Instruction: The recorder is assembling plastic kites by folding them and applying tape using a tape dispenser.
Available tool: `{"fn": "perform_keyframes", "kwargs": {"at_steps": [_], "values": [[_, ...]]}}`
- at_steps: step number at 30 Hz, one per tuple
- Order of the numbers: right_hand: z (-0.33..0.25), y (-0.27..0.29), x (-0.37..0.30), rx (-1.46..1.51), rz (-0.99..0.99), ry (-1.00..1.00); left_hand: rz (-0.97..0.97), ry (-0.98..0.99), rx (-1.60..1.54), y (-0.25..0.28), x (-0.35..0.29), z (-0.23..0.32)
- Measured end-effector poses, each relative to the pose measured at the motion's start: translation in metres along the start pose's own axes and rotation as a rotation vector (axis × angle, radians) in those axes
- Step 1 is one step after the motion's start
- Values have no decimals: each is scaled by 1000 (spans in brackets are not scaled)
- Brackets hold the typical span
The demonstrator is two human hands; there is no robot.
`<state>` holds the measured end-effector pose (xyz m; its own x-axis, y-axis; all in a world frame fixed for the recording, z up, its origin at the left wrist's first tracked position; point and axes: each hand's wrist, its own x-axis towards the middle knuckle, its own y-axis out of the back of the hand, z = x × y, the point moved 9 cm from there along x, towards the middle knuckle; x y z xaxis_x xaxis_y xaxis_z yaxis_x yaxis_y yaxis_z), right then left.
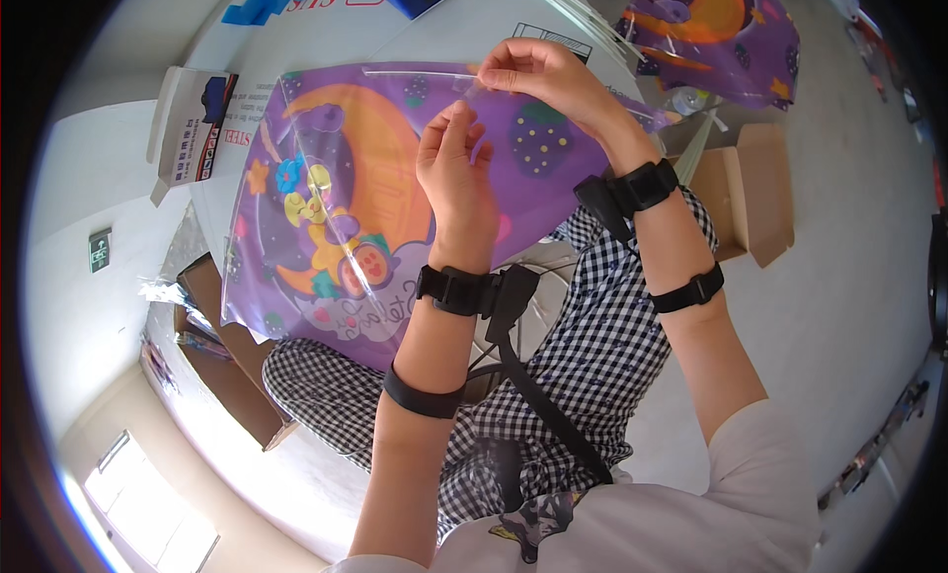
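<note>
A purple printed sheet (464, 193), glossy like thin plastic, spreads over the white work surface and reaches down toward my lap. It carries an orange crescent moon, strawberries and small cartoon figures. Along its far edge lies a thin white rod (420, 73). My right hand (533, 77) pinches at the rod's right end, thumb against forefinger. Just nearer and to the left, my left hand (456, 173) is raised above the sheet, thumb and forefinger drawn together. Something clear may be at its fingertips, too faint to make out.
Another purple printed sheet (726, 40) hangs at the far right, near several thin white rods (578, 15). Blue material (265, 2) lies at the far left. An opened white box (193, 128) stands left; brown cardboard boxes (765, 193) (232, 361) sit low on both sides.
</note>
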<state>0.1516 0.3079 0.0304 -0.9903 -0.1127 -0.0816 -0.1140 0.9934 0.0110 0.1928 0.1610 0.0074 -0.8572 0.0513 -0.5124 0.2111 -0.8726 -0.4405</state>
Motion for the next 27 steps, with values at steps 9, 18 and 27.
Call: {"fn": "perform_keyframes", "kwargs": {"at_steps": [9,18,27], "values": [[-2,37,-10,-297,113,62,184,-177,247,-22,2,-19],[-4,40,-13,-414,162,119,220,-160,252,-26,-2,-24],[-14,35,-13,-318,184,179,186,-265,348,-21,2,-10]]}}
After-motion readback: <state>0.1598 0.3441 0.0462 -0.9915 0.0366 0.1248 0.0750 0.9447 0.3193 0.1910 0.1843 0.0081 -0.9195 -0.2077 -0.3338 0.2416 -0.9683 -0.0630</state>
